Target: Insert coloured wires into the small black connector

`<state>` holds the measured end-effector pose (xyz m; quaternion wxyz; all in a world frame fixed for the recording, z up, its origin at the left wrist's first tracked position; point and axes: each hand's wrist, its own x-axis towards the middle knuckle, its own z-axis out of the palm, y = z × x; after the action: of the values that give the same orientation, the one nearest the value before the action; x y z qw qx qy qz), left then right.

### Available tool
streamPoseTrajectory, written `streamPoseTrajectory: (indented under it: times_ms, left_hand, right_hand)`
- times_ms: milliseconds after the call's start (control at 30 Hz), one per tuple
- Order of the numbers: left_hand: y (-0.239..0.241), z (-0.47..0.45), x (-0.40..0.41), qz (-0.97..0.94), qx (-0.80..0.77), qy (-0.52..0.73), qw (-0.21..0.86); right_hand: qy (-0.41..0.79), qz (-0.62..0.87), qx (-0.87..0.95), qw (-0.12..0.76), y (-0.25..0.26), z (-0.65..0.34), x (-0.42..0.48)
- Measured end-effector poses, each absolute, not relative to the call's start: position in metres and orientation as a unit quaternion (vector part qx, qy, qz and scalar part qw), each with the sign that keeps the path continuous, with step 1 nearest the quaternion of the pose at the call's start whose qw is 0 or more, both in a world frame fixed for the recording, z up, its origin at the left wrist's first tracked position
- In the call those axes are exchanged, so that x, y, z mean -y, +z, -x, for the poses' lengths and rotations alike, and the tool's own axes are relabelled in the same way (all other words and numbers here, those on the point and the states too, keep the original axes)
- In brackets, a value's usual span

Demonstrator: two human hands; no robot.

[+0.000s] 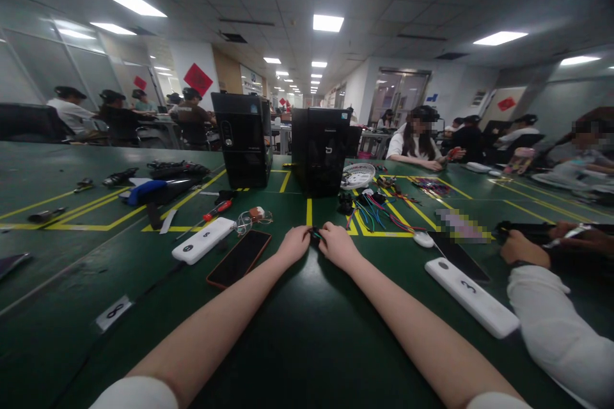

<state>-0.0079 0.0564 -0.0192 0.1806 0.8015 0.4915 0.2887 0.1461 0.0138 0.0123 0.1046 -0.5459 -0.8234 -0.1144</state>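
The person's left hand (295,244) and right hand (337,244) meet over the green table (307,339), each with thumb and fingers pinched on a small black part (314,237) that sits between their fingertips. A bit of green shows at the part, next to the right fingers; its exact kind is too small to tell.

Just left of the left hand lies an orange-edged smartphone (240,259), with a white power bank (204,241) beyond it. Farther out from that hand is a red-handled screwdriver (217,209).

Ahead of both hands stand two black computer towers, the left tower (242,147) and the right tower (319,153). Ahead and to the right of the right hand, coloured wires (377,212) spread near a white basket (359,175). Well to its right lie a second white power bank (472,297), marked 3, and a co-worker's hand (525,249).
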Motion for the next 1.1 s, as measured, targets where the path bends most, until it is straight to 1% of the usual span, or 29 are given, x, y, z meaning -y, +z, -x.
streamPoseTrajectory:
  times_ms: [200, 400, 567, 700, 933, 1033, 1100]
  left_hand:
    - [-0.018, 0.011, -0.057, -0.812, -0.464, 0.273, 0.227]
    - [-0.026, 0.011, -0.062, -0.805, -0.47, 0.307, 0.193]
    - [-0.024, 0.01, -0.062, -0.8, -0.485, 0.295, 0.195]
    - [-0.022, 0.009, -0.062, -0.798, -0.492, 0.29, 0.192]
    - [-0.019, 0.009, -0.063, -0.805, -0.5, 0.257, 0.188]
    - [-0.018, 0.009, -0.064, -0.808, -0.499, 0.253, 0.186]
    - [-0.018, 0.008, -0.063, -0.809, -0.501, 0.246, 0.184]
  right_hand:
    - [-0.125, 0.531, 0.83, 0.12, 0.009, -0.151, -0.015]
    - [-0.135, 0.52, 0.815, 0.216, -0.001, -0.145, -0.013]
    - [-0.154, 0.502, 0.813, 0.251, -0.009, -0.141, -0.021]
    - [-0.152, 0.511, 0.809, 0.247, -0.015, -0.14, -0.032]
    - [-0.14, 0.547, 0.803, 0.191, -0.016, -0.136, -0.037]
    - [-0.15, 0.543, 0.803, 0.196, -0.016, -0.136, -0.036]
    - [-0.155, 0.538, 0.8, 0.215, -0.017, -0.137, -0.036]
